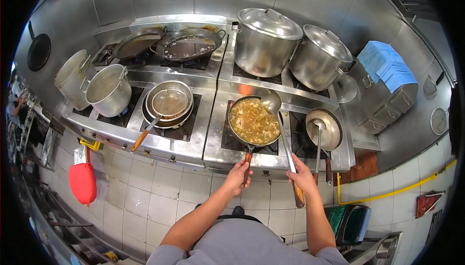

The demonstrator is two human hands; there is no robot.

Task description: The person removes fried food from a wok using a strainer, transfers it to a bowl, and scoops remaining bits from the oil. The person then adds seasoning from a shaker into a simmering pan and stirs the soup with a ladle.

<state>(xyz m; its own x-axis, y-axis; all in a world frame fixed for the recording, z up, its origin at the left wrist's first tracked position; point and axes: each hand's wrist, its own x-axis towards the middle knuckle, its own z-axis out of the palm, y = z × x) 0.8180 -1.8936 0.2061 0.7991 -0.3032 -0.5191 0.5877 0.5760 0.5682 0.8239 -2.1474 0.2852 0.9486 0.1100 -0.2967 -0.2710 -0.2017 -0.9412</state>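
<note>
My left hand (237,175) is wrapped round the wooden handle of a frying pan (231,128) on the front burner. Chunky yellow-brown food in sauce (253,122) fills the pan. In my right hand (303,174) is a long metal ladle (286,141) with a wooden handle end. Its bowl rests over the pan's upper right rim, touching or just above the food; I cannot tell which. To the right sits a second pan (331,136) with another ladle (319,132) lying in it.
Two lidded stockpots (264,47) stand at the back right. On the left are a strainer (169,101) over a pan, tall pots (109,93) and two wide pans (186,44) behind. A red cloth-like item (82,182) hangs at the stove's front. A yellow pipe (387,194) runs along the right.
</note>
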